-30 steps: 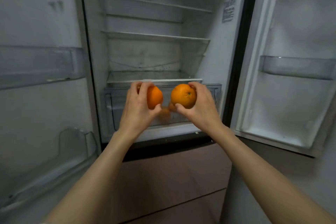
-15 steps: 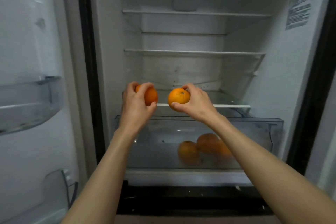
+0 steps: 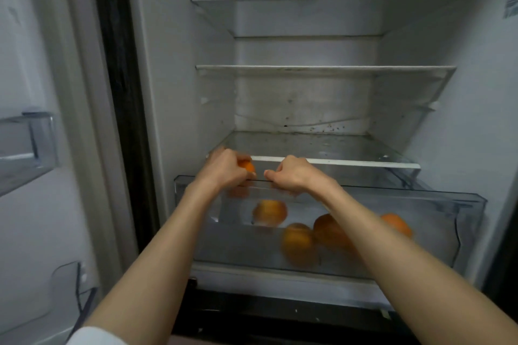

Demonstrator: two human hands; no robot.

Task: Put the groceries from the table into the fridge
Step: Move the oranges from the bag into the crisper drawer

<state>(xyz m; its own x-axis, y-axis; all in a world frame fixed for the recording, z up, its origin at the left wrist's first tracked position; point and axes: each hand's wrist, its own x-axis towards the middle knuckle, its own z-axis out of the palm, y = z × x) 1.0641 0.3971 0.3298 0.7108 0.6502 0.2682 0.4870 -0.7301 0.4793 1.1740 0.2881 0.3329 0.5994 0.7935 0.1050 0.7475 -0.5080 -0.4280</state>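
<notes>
Both arms reach forward; left hand [image 3: 224, 169] and right hand [image 3: 291, 175] curled.

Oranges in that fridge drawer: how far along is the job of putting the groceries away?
Done: four oranges already lie in the clear drawer, blurred through its wall. In hand: the left hand grips another orange above the drawer's back edge. The right hand is curled there too; whether it holds anything cannot be seen. Left: dropping that fruit in. The table is out of view, so what remains there cannot be judged.
</notes>
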